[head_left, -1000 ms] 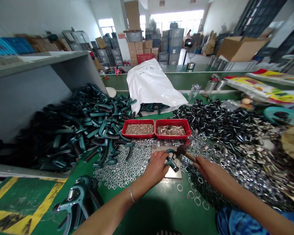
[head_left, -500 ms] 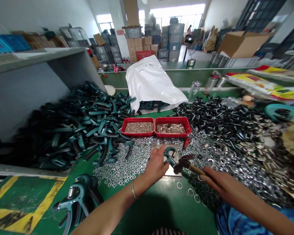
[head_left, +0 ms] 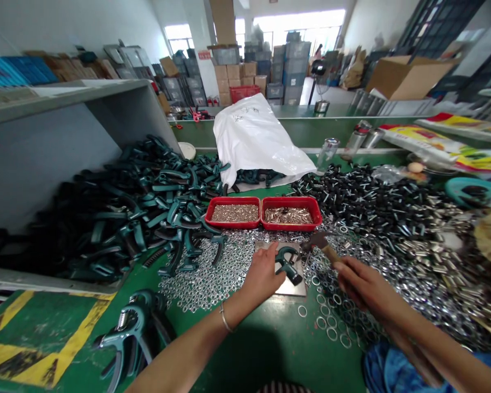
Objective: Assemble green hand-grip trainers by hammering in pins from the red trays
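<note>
My left hand [head_left: 262, 271] is closed on a teal plastic handle piece [head_left: 288, 265] with a curved hook and a dark end. The piece lies on a square metal plate [head_left: 292, 289] on the table, and my fingers hide its left side. Wrapped round the wooden shaft of a hammer [head_left: 330, 254] is my right hand [head_left: 357, 279]. The hammer's dark head is right of the plate, apart from the teal piece, and its shaft runs back under my right forearm. Loose metal rings [head_left: 331, 319] lie below the hammer.
Two red trays [head_left: 233, 222] of small metal parts stand behind the plate. Teal handles [head_left: 147, 191] are heaped at left, black knobs [head_left: 352, 191] at right. Assembled hand grips [head_left: 137, 327] stand at front left. A white sack [head_left: 257, 136] and glass bottle [head_left: 327, 153] stand behind.
The hammer head has moved up and to the right, away from the teal piece's lower end, which now shows. My left hand stays in place on the piece.
</note>
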`<state>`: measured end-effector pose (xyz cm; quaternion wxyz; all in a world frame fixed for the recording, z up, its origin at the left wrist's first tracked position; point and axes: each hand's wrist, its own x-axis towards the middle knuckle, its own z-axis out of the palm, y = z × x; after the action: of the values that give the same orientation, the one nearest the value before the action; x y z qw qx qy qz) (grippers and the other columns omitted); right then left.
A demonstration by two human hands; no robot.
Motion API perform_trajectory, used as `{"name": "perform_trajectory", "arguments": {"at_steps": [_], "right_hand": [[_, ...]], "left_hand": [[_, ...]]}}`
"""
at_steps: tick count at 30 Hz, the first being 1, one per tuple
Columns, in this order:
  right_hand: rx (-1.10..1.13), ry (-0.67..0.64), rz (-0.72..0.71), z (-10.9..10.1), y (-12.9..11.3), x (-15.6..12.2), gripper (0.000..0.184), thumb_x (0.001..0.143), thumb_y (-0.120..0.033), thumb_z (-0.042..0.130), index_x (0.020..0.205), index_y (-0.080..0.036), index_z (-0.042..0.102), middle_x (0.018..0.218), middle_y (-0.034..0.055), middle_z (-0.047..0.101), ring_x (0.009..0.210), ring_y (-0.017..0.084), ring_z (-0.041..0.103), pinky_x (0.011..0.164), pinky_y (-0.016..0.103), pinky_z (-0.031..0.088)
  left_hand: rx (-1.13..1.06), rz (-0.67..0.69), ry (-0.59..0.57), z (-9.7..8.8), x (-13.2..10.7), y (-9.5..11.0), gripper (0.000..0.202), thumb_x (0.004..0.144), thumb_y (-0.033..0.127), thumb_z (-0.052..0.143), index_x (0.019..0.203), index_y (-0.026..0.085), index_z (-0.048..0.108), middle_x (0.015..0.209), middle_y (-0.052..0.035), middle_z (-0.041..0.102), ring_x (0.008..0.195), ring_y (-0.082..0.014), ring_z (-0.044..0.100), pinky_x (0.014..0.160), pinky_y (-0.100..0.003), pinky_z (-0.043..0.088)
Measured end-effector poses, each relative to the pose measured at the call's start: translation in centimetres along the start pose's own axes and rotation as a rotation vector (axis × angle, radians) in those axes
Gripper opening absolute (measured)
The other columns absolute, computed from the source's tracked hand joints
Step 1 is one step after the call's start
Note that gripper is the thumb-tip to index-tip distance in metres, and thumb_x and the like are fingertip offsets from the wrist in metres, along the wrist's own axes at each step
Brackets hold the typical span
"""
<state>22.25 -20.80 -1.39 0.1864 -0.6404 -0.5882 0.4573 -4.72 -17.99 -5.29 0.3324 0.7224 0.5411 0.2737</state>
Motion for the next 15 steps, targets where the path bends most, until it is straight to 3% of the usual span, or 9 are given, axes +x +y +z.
{"name": "perform_trajectory", "arguments": {"at_steps": [2,4,7,9,10,12,15], "right_hand": [[0.001,0.109,0.108,-2.8,2.3,0.5,0.043,0.093,-0.062,0.036,0.095,-0.023,0.053,0.061,-0.0023,0.058,0.038,0.012,0.045,0.035,0.024,0.034],[-0.194,0.183,0.116,-5.6,4.2,1.5,0.041,0.093,-0.056,0.039,0.100,-0.020,0.058,0.063,0.0018,0.062,0.045,0.017,0.053,0.042,0.028,0.040],[-0.647,0.350,-0.127,-7.5,4.6,3.7,0.035,0.089,-0.044,0.046,0.098,-0.016,0.065,0.081,0.0126,0.069,0.075,0.027,0.065,0.068,0.037,0.048],[-0.799,0.373,-0.252,-6.2,3.0,5.3,0.034,0.092,-0.041,0.045,0.099,-0.016,0.067,0.092,0.0148,0.071,0.089,0.030,0.065,0.081,0.039,0.046],[-0.811,0.333,-0.238,-4.9,1.9,6.0,0.036,0.094,-0.042,0.041,0.099,-0.017,0.067,0.093,0.0143,0.072,0.090,0.029,0.066,0.081,0.038,0.046],[-0.810,0.242,-0.068,-1.7,-0.5,7.5,0.043,0.097,-0.048,0.036,0.094,-0.018,0.066,0.091,0.0149,0.073,0.086,0.029,0.069,0.075,0.036,0.048],[-0.787,0.279,0.100,2.2,-2.7,9.3,0.051,0.094,-0.058,0.041,0.099,-0.013,0.063,0.095,0.0215,0.072,0.088,0.035,0.070,0.072,0.042,0.050]], "left_hand": [[-0.279,-0.109,-0.068,-0.6,0.3,0.3,0.072,0.080,0.030,0.066,0.143,0.020,0.034,0.115,-0.0120,0.065,0.108,-0.0279,0.061,0.100,-0.046,0.044],[-0.475,-0.181,-0.088,-1.1,0.6,0.2,0.073,0.084,0.034,0.063,0.146,0.019,0.029,0.119,-0.0139,0.063,0.106,-0.0256,0.063,0.097,-0.043,0.046],[-0.273,-0.138,0.031,-1.6,1.0,-0.8,0.071,0.075,0.026,0.071,0.139,0.018,0.041,0.133,-0.0151,0.054,0.124,-0.0293,0.051,0.107,-0.047,0.037],[-0.056,-0.059,0.055,-1.8,0.9,-1.8,0.054,0.073,0.020,0.070,0.125,0.019,0.055,0.131,-0.0119,0.055,0.127,-0.0298,0.047,0.111,-0.048,0.031],[0.008,-0.022,0.038,-1.9,0.8,-2.2,0.044,0.075,0.019,0.068,0.118,0.020,0.059,0.126,-0.0104,0.057,0.124,-0.0288,0.048,0.111,-0.047,0.031],[0.065,0.029,0.003,-1.9,0.5,-2.6,0.034,0.080,0.023,0.065,0.114,0.020,0.061,0.120,-0.0087,0.060,0.119,-0.0268,0.050,0.109,-0.046,0.034],[0.119,0.041,0.010,-1.6,0.1,-2.6,0.042,0.081,0.035,0.068,0.119,0.019,0.058,0.122,-0.0102,0.058,0.120,-0.0280,0.048,0.108,-0.047,0.034]]}}
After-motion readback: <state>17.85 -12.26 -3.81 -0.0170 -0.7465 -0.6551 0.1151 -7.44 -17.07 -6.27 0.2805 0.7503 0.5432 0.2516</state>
